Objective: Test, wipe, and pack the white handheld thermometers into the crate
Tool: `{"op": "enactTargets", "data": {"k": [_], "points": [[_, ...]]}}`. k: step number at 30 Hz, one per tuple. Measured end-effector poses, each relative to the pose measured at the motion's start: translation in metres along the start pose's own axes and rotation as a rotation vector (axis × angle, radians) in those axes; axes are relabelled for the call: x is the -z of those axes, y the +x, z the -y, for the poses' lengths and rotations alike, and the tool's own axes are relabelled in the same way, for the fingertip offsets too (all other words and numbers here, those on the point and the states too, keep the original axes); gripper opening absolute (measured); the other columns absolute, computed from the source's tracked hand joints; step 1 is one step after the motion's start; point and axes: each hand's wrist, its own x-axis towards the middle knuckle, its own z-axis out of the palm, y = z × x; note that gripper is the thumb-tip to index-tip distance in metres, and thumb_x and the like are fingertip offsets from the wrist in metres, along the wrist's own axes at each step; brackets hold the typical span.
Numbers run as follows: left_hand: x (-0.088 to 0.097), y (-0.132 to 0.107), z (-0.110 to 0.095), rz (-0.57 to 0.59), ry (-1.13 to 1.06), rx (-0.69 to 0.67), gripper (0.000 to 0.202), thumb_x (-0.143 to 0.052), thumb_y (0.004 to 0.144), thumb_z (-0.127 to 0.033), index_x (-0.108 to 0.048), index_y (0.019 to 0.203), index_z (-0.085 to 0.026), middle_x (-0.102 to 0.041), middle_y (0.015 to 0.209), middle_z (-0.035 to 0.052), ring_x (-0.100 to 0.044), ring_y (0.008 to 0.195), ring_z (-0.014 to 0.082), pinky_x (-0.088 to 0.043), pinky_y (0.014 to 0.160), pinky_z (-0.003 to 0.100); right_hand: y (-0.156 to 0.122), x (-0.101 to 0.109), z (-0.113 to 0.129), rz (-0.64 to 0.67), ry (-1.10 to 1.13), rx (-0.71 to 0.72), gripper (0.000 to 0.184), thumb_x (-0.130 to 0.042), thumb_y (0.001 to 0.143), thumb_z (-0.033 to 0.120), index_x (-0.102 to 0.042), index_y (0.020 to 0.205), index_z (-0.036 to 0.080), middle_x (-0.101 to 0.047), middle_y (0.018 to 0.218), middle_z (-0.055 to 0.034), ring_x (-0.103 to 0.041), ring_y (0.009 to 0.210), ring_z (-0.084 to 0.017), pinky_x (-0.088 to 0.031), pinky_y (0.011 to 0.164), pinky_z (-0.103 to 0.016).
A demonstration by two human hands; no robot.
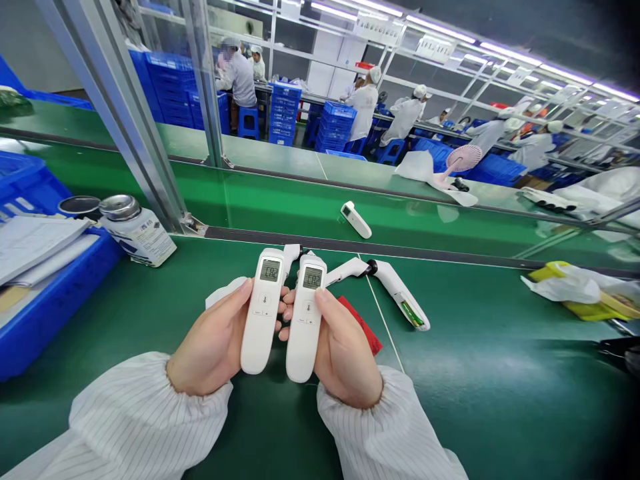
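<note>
My left hand (pixel 213 343) is closed around a white infrared thermometer (pixel 259 333), screen facing up at me. A second, matching infrared thermometer (pixel 303 340) is gripped in my right hand (pixel 347 353), its thumb beside the screen. Both grey displays are lit with similar characters, and the two thermometers are side by side, nearly upright. Behind them on the green bench lies another white thermometer (pixel 397 290) with its battery bay uncovered, showing green inside. Further white parts behind my hands are partly hidden. A red flat piece (pixel 367 337) lies beyond my right hand.
At left stand a blue bin (pixel 100 267) with papers and a white bottle (pixel 137 230). Past the metal frame (pixel 130 120), a thermometer (pixel 356 220) lies on the green belt (pixel 280 207). A yellow tray (pixel 590 310) with plastic bags sits right. Co-workers sit at benches behind.
</note>
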Motion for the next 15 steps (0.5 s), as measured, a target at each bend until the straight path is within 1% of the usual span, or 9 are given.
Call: {"op": "enactTargets", "data": {"k": [2,3,4,6,10,13,15], "points": [[0.0003,-0.0013,0.0005,0.006,0.004,-0.005,0.042,-0.038,0.096,-0.040,-0.065,0.103,-0.009,-0.064,0.097,0.0143,-0.060,0.080,0.0218,-0.053,0.077,0.036,-0.0016,0.0008,-0.0021,0.029,-0.057,0.054,0.017,-0.054,0.090,0.029,-0.060,0.097,0.014,-0.063,0.089,-0.0068,-0.061,0.074,-0.014,-0.056,0.066,-0.026],[0.0005,-0.0021,0.0006,0.008,0.006,-0.013,0.042,-0.038,0.096,-0.040,-0.065,0.103,-0.008,-0.064,0.095,0.0144,-0.061,0.080,0.0221,-0.052,0.077,0.036,-0.0023,0.0011,-0.0026,0.056,-0.077,0.071,0.014,-0.057,0.089,0.026,-0.059,0.098,0.015,-0.063,0.090,-0.0056,-0.061,0.073,-0.013,-0.056,0.065,-0.025],[0.0007,-0.0029,0.0006,0.011,0.008,-0.021,0.043,-0.038,0.096,-0.040,-0.065,0.104,-0.008,-0.065,0.095,0.0146,-0.061,0.080,0.0223,-0.052,0.077,0.036,-0.0028,0.0015,-0.0026,0.085,-0.091,0.083,0.014,-0.059,0.088,0.023,-0.059,0.099,0.016,-0.063,0.090,-0.0049,-0.062,0.073,-0.013,-0.056,0.066,-0.025],[0.0008,-0.0044,0.0003,0.022,0.013,-0.033,0.044,-0.038,0.096,-0.040,-0.065,0.106,-0.007,-0.065,0.094,0.0147,-0.061,0.078,0.0220,-0.052,0.077,0.035,-0.0035,0.0023,-0.0015,0.138,-0.107,0.104,0.020,-0.062,0.084,0.019,-0.057,0.103,0.017,-0.062,0.092,-0.0039,-0.062,0.076,-0.013,-0.056,0.067,-0.024],[0.0002,-0.0061,-0.0012,0.041,0.005,-0.041,0.046,-0.036,0.096,-0.040,-0.065,0.107,-0.006,-0.065,0.092,0.0143,-0.061,0.077,0.0217,-0.052,0.076,0.035,-0.0044,0.0049,0.0021,0.201,-0.111,0.101,0.031,-0.067,0.076,0.013,-0.057,0.105,0.018,-0.061,0.095,-0.0039,-0.062,0.079,-0.013,-0.055,0.069,-0.024],[-0.0015,-0.0064,-0.0022,0.066,-0.013,-0.044,0.048,-0.034,0.097,-0.041,-0.065,0.106,-0.006,-0.064,0.092,0.0145,-0.061,0.079,0.0219,-0.052,0.076,0.035,-0.0052,0.0060,0.0036,0.223,-0.069,0.078,0.032,-0.066,0.074,0.015,-0.058,0.105,0.016,-0.061,0.097,-0.0065,-0.061,0.084,-0.017,-0.054,0.072,-0.027],[-0.0029,-0.0063,-0.0029,0.070,-0.033,-0.048,0.047,-0.033,0.097,-0.039,-0.066,0.103,-0.007,-0.064,0.092,0.0143,-0.061,0.080,0.0220,-0.053,0.075,0.035,-0.0051,0.0050,0.0044,0.207,-0.021,0.059,0.026,-0.061,0.078,0.020,-0.059,0.104,0.015,-0.062,0.097,-0.0089,-0.061,0.086,-0.019,-0.055,0.072,-0.029]]}}
